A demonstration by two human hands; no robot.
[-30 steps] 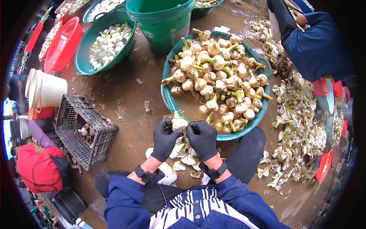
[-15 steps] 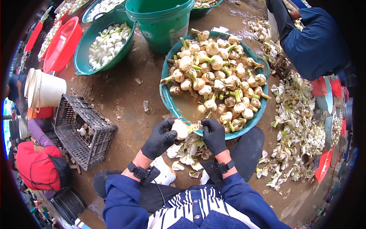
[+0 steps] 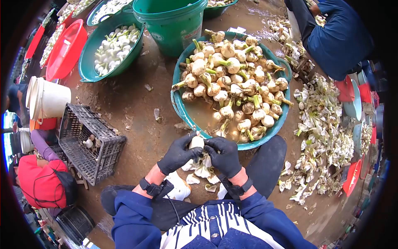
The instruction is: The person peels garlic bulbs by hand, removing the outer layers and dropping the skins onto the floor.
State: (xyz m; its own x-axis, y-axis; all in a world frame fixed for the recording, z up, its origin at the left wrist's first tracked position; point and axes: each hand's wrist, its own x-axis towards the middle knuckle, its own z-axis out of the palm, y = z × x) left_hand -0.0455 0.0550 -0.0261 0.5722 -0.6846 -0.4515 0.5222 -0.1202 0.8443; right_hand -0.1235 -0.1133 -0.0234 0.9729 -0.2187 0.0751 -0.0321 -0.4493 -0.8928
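Black gloves cover both of my hands. My left hand (image 3: 181,154) is closed around a whitish garlic bulb (image 3: 196,142), just in front of the big green basin (image 3: 177,108). From the other side, my right hand (image 3: 224,155) has its fingers bent and pressed to the same bulb; its fingertips are partly hidden. Many dirty garlic bulbs (image 3: 233,65) with cut green stems are heaped in the basin, with brown water at its near side. Below my hands, peeled skins (image 3: 203,171) lie on the ground between my legs.
A green basin of clean white bulbs (image 3: 81,62) and a green bucket (image 3: 168,35) stand beyond. To the left are a black crate (image 3: 89,145), white buckets (image 3: 52,99) and a person in red (image 3: 41,180). On the right lie heaped skins (image 3: 321,137) near a person in blue (image 3: 340,39).
My right hand has moved left from the pulled skin onto the bulb, so both hands now meet there. The bulb has turned upright in my left hand.
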